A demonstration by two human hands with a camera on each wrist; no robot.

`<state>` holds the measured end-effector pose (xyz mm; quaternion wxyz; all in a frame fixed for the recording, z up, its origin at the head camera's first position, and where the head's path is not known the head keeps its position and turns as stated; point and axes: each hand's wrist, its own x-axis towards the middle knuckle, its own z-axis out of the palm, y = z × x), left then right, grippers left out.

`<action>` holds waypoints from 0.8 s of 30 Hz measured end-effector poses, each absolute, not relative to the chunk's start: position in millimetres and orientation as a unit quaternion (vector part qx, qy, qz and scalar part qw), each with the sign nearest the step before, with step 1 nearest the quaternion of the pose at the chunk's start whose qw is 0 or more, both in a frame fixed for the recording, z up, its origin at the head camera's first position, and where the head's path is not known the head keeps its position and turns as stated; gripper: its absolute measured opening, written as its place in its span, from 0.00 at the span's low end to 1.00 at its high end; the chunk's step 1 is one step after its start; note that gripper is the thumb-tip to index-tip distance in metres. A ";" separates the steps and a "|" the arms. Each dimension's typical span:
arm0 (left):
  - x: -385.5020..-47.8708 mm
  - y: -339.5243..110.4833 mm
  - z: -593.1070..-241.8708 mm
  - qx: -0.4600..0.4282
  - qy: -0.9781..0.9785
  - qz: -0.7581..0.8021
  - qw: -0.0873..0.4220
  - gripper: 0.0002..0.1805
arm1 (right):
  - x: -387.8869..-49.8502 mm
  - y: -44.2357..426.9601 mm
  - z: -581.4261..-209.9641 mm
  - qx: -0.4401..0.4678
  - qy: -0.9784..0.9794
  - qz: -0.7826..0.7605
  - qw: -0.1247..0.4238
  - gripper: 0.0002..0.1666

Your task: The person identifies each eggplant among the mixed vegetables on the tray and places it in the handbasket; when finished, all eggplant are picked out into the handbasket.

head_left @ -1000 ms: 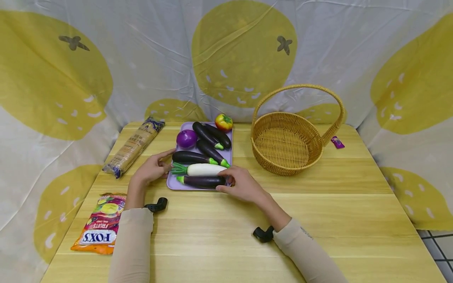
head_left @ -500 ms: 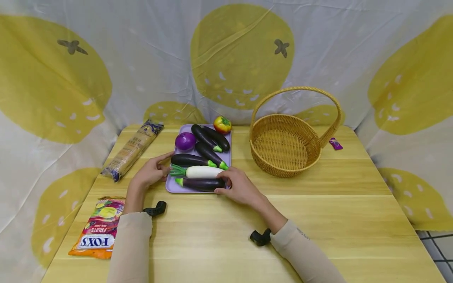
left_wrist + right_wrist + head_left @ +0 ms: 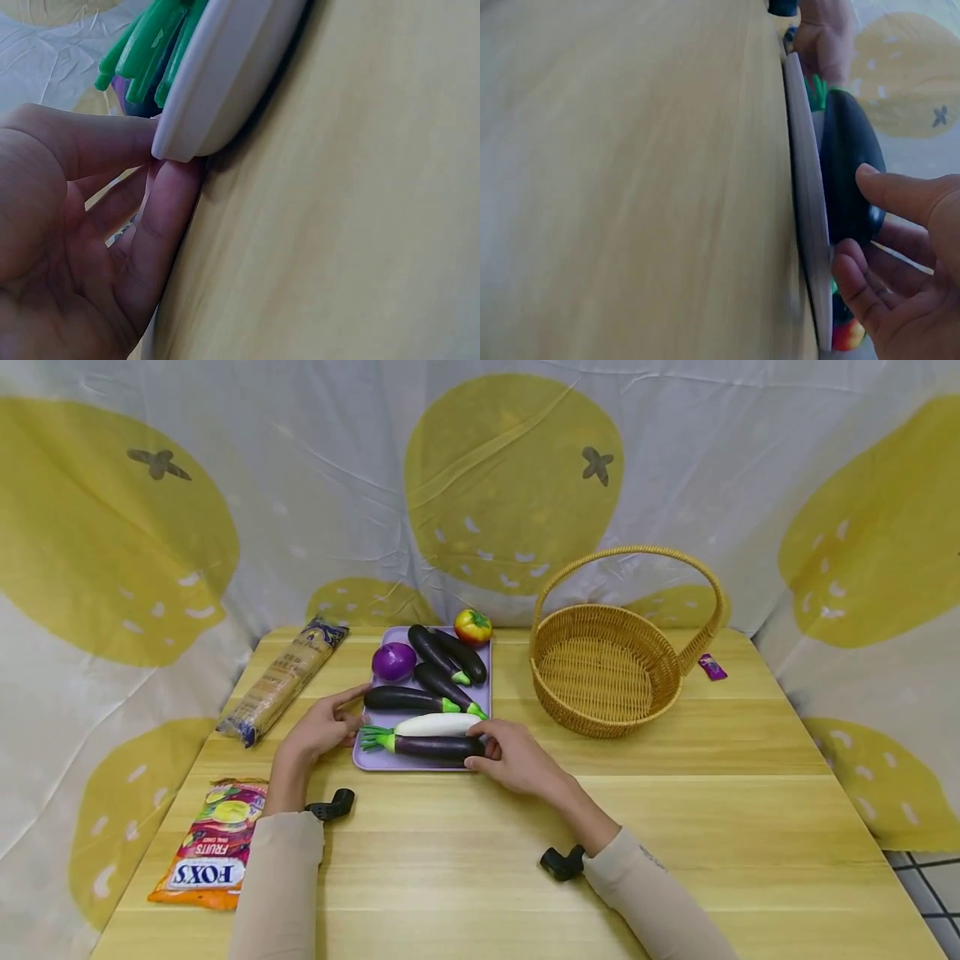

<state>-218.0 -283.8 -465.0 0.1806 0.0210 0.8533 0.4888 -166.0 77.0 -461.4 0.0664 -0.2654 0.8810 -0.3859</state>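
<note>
In the head view my right hand [image 3: 517,758] grips the right end of a dark eggplant [image 3: 438,747] at the front of a lilac tray [image 3: 375,763]. The right wrist view shows the thumb [image 3: 889,187] on the eggplant's side and fingers around its end. Behind this eggplant lies a white radish [image 3: 435,724], partly covered by it, with green leaves showing at the left. My left hand [image 3: 318,727] pinches the tray's left rim [image 3: 199,112], one finger below it. Several more eggplants [image 3: 405,699] and a purple onion [image 3: 393,662] lie farther back on the tray.
A red-yellow fruit [image 3: 473,627] sits at the tray's back right corner. Right of the tray stands a wicker basket [image 3: 600,727] with a tall handle. A noodle pack [image 3: 285,681] and a candy bag [image 3: 213,843] lie left; a small purple packet [image 3: 712,667] lies behind the basket's right side.
The front eggplant has shifted back and slightly right in my right hand and now overlaps the radish. My left hand stays at the tray's rim.
</note>
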 end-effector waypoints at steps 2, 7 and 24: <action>-216.4 -281.2 -460.4 0.018 0.850 0.493 0.187 0.36 | -165.2 81.2 -459.7 -0.260 0.882 -0.386 0.072 0.25; -215.0 -278.5 -454.9 0.019 0.846 0.500 0.187 0.37 | -164.5 95.9 -452.0 -0.257 0.876 -0.402 0.074 0.25; -212.7 -278.1 -451.0 0.024 0.847 0.497 0.189 0.37 | -173.3 170.1 -416.3 -0.241 0.877 -0.414 0.009 0.25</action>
